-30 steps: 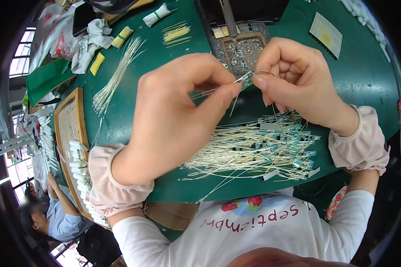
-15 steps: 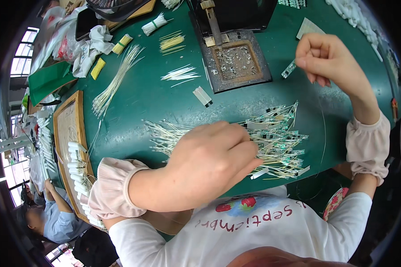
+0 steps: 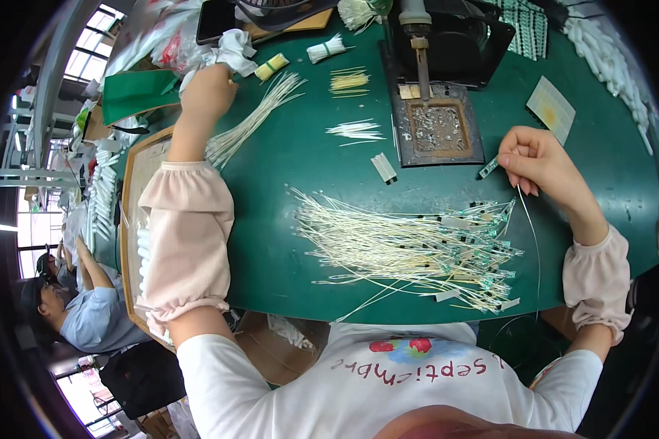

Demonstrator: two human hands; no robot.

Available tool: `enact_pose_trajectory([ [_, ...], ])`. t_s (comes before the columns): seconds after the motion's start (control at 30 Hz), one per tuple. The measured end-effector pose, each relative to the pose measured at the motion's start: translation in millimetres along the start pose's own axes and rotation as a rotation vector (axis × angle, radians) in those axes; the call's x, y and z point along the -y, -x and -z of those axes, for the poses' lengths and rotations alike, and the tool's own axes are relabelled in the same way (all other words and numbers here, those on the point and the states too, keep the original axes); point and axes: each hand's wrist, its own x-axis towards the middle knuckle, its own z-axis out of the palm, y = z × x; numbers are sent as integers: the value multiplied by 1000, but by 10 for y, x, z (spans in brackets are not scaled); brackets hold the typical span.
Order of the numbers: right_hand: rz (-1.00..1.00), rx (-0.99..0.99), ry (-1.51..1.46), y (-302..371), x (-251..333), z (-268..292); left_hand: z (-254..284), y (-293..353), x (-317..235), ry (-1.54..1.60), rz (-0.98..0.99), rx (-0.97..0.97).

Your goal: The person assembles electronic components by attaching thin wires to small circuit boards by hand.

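Observation:
My right hand (image 3: 532, 157) pinches a small green circuit board (image 3: 489, 169) between thumb and fingers, to the right of the black tray. From beneath that hand a thin wire (image 3: 536, 249) trails down past the table's near edge. My left hand (image 3: 207, 91) reaches to the far left, beside a crumpled white cloth (image 3: 236, 50). Its fingers are curled, and the back of the hand hides whatever they may hold. Between my arms lies a wide pile of pale wires (image 3: 388, 238) with green boards on their right-hand ends.
A soldering iron (image 3: 422, 66) stands over a black tray (image 3: 443, 152) holding metal bits. Around it lie white wires (image 3: 356, 131), yellow wires (image 3: 350, 83), a long wire bundle (image 3: 252, 121) and a stained pale square (image 3: 551, 110). A wood-rimmed board (image 3: 130, 241) borders the left side.
My left hand has left the wire pile and moved to the far left, exposing the pile. My right hand still holds the circuit board. The whole view has shifted.

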Motion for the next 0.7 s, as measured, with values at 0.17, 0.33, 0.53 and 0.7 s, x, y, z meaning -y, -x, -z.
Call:
enact_pose_trajectory([
  [0.17, 16, -15, -46, 7, -20, 2, -166, 2, 278, 84, -46, -18],
  [0.33, 36, -19, -53, -8, -23, -17, 368, 368, -253, 367, -21, -246],
  [0.53, 60, -8, -43, 20, -45, -10, 993, 1072, -1415, 464, -837, -767],
  [0.7, 86, -37, -28, 36, -54, -35, 838, 979, -1802, 344, -880, -890],
])
